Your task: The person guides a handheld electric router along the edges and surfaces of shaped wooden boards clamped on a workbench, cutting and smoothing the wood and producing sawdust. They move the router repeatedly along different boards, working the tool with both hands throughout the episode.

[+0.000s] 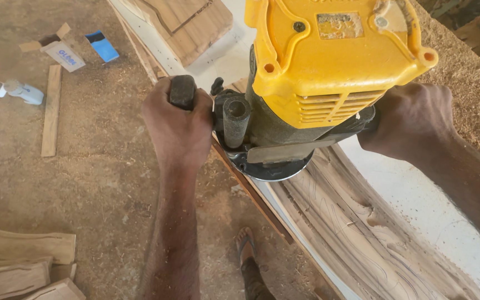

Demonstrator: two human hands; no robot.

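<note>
The left hand (178, 128) is clamped round the black grip of a yellow router (312, 78); the right hand (409, 119) is closed on the opposite grip, mostly hidden behind the housing. One hand on each side likely keeps the machine level. Its round base sits flat on a carved wooden plank (356, 228) lying on a white bench (434, 205). Sawdust covers the floor (84, 166), where offcuts (18, 261) lie.
</note>
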